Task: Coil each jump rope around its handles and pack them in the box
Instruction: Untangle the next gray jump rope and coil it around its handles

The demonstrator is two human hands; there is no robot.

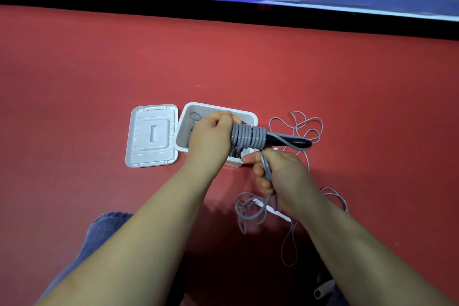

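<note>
My left hand [211,135] grips the near end of a pair of dark jump-rope handles [293,141], held level above the white box [218,108]. Several turns of grey rope [248,137] are wound around the handles. My right hand [278,174] pinches the loose grey rope just below the coil, and the rest of it trails down to a loop on the floor [248,208]. Inside the box, partly hidden by my left hand, lies another dark, coiled rope [195,117].
The box's white lid [151,135] lies flat to its left on the red floor. Another thin grey rope [305,126] lies tangled to the right of the box and runs down past my right arm. A knee in blue jeans [104,228] is at lower left.
</note>
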